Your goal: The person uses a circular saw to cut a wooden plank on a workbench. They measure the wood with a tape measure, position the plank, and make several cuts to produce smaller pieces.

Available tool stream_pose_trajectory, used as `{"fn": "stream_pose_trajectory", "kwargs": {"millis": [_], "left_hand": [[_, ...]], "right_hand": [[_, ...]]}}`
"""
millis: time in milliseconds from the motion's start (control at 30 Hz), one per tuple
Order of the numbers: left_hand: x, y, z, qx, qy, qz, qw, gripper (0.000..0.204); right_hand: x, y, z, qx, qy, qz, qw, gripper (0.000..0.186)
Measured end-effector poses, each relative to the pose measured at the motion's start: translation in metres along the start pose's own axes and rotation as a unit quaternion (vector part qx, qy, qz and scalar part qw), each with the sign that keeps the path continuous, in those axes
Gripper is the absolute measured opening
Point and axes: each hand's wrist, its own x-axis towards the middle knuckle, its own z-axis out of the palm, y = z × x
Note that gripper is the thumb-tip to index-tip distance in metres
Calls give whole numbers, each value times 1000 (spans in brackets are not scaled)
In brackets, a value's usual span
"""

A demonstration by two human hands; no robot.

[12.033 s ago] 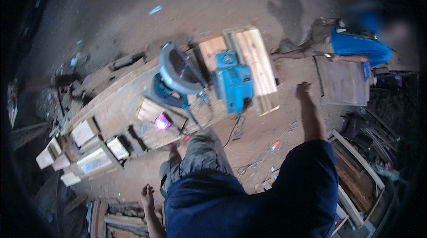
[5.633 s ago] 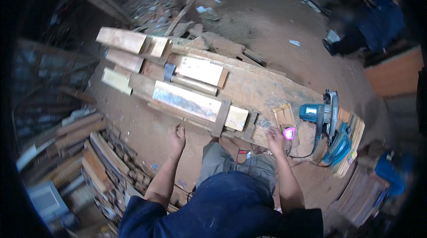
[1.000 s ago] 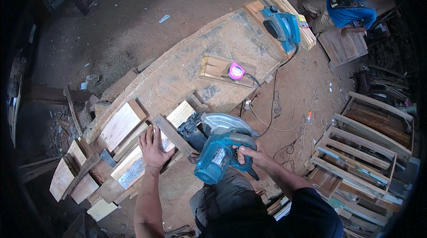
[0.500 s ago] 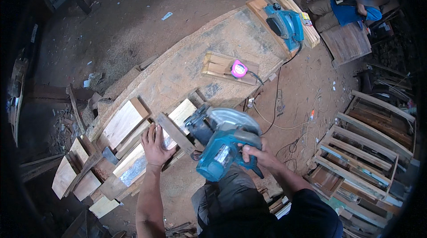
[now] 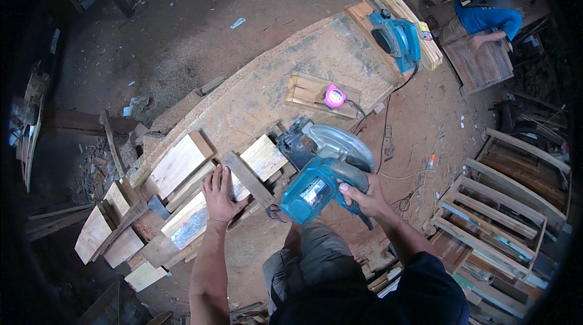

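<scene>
My right hand (image 5: pixel 363 196) is wrapped round the rear handle of a teal circular saw (image 5: pixel 316 188). The saw's metal guard points away from me, and its dark base (image 5: pixel 296 148) is at the right end of a pale plank (image 5: pixel 262 158). My left hand (image 5: pixel 220 197) lies on that plank with fingers spread, its thumb side close to a short wooden strip (image 5: pixel 248 179) set crosswise over the plank. Silvery marks show on the plank's near left part. The blade cannot be made out.
A pink tape measure (image 5: pixel 334 96) rests on short boards (image 5: pixel 299 89) on the dusty workbench (image 5: pixel 267 82). A teal electric planer (image 5: pixel 398 40) stands at its far end. Cut blocks (image 5: pixel 176 166) lie left. Wooden frames (image 5: pixel 486 203) and cords are right. A person in blue (image 5: pixel 483 21) sits far right.
The saw and my right hand have shifted a little right, showing more of the plank beside the strip. My left hand stays on the plank. The seated person's arm has moved over a panel.
</scene>
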Motion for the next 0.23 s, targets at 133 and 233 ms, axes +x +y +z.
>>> {"fn": "stream_pose_trajectory", "kwargs": {"millis": [133, 233], "left_hand": [[-1, -3, 0, 10, -6, 4, 1000, 105], [-3, -9, 7, 15, -1, 5, 1000, 107]], "right_hand": [[-9, 9, -1, 6, 16, -3, 1000, 35], [-16, 14, -8, 36, 20, 1, 999, 40]]}}
